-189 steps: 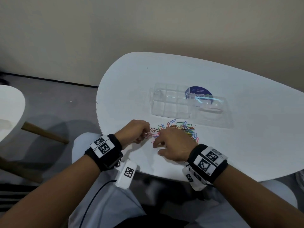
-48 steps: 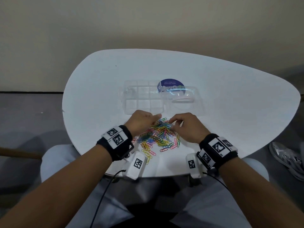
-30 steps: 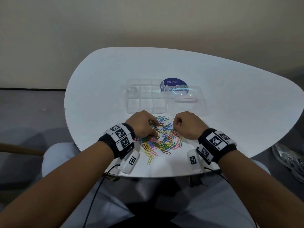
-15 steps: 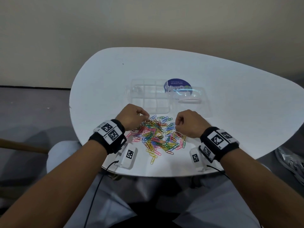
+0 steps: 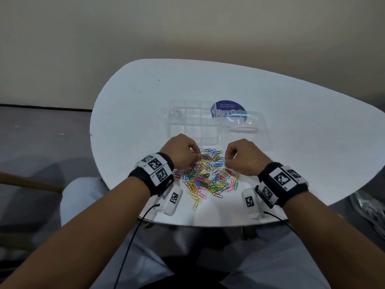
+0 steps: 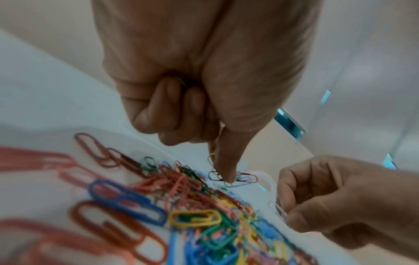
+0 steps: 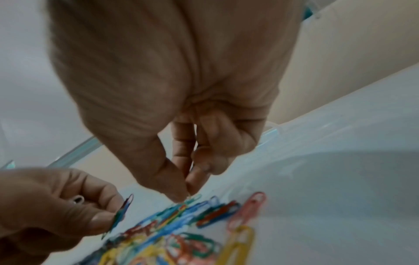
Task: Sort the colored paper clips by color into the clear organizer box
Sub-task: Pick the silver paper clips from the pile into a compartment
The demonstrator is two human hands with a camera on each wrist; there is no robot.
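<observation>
Here, left hand (image 7: 52, 202) pinches clip (image 7: 121, 213) — steeply tilted; pile (image 5: 208, 176) flat.

what i can't make out

from the head view my left hand (image 5: 180, 152) and right hand (image 5: 242, 156) cover their own fingertips and part of the paper clips (image 5: 206, 176). the nearest clips in both wrist views are blurred. the organizer box (image 5: 190, 122) is so clear its compartments barely show; whether any holds clips i can't tell.
</observation>
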